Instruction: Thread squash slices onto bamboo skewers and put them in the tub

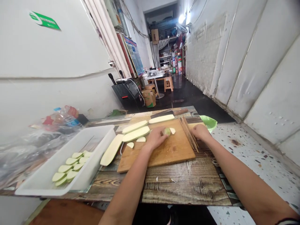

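Note:
My left hand (156, 137) is closed over the cutting board (172, 151), with a green-skinned zucchini piece (167, 132) between thumb and fingers. Beside it lies a small pale end piece (172, 131). At the board's right edge my right hand (201, 131) pinches at a bundle of bamboo skewers (189, 134); how many its fingers grip is hidden. Long halved zucchini slabs (136, 134) lie at the board's left and far side. Another slab (112, 150) leans off the board's left edge, near small cut ends (130, 145).
A white plastic tub (93, 168) on the left holds skewered zucchini slices (70, 165). Behind the board lies a knife with a wooden handle (180, 111). A green bowl (208, 123) sits beyond the table's right edge. Plastic bags and a bottle (67, 118) crowd the far left.

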### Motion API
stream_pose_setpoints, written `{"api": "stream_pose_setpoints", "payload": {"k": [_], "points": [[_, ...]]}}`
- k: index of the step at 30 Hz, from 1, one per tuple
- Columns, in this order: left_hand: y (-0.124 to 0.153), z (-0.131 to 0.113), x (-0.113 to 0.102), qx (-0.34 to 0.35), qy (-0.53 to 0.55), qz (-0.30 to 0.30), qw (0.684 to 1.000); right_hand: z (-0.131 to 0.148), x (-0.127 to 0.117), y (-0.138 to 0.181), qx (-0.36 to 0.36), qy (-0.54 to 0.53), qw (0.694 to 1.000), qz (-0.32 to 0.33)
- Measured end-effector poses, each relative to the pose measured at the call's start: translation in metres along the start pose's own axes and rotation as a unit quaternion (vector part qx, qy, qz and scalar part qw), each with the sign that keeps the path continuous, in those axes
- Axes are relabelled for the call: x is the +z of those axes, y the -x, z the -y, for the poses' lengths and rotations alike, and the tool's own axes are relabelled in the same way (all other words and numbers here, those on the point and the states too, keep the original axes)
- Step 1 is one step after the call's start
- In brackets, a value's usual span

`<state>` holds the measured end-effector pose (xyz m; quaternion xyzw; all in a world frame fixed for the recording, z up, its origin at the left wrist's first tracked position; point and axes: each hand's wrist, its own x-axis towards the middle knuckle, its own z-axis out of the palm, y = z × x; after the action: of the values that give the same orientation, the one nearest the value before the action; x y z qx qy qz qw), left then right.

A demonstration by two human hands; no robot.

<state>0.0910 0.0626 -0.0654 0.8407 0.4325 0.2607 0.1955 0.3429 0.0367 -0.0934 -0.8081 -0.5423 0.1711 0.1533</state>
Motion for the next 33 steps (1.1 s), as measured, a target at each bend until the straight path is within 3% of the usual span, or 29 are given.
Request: {"api": "stream_pose_setpoints", "payload": {"k": [6, 11, 19, 26, 33], "points": [[0.005, 0.002, -0.011, 0.085, -0.058, 0.04, 0.994, 0.001, -0.001, 0.005, 0.012, -0.049, 0.999, -0.02], [0.007, 0.009, -0.016, 0.077, -0.104, 0.063, 0.99, -0.001, 0.0, 0.009, 0.027, -0.107, 0.993, -0.046], [0.011, 0.006, -0.015, 0.1, -0.109, 0.018, 0.989, -0.007, 0.004, 0.009, 0.024, -0.222, 0.972, -0.068], [0.011, 0.005, -0.017, 0.052, -0.158, 0.023, 0.986, -0.001, 0.002, 0.015, 0.028, -0.344, 0.935, -0.076], [0.014, 0.014, -0.016, 0.051, -0.078, 0.054, 0.994, -0.01, 0.009, 0.006, 0.016, -0.459, 0.886, -0.063]]}}
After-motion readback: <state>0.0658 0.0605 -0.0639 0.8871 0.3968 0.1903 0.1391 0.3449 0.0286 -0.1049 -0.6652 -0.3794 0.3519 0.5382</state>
